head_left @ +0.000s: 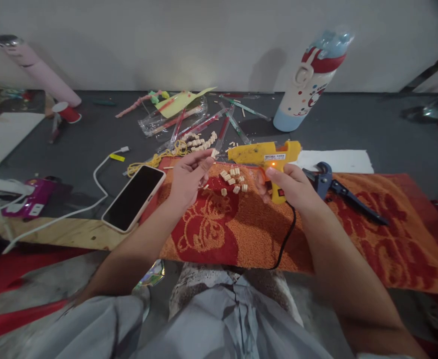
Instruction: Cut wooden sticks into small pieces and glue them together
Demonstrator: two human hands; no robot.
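Observation:
My right hand (289,187) grips the handle of a yellow glue gun (265,153) whose small orange light glows; its black cord (286,239) runs down towards me. The nozzle points left at a tiny beige piece (214,152) pinched in the fingertips of my left hand (189,177). Several small beige pieces (233,180) lie on the orange and red towel (353,234) just below the gun. More beige pieces (201,142) lie behind my left hand.
A phone (134,197) lies face up to the left, beside a white cable (99,172). Blue cutters (334,189) rest on the towel at right. A bottle (310,82), a pink tube (35,67), red sticks in wrappers (189,122) and yellow string (155,160) sit behind.

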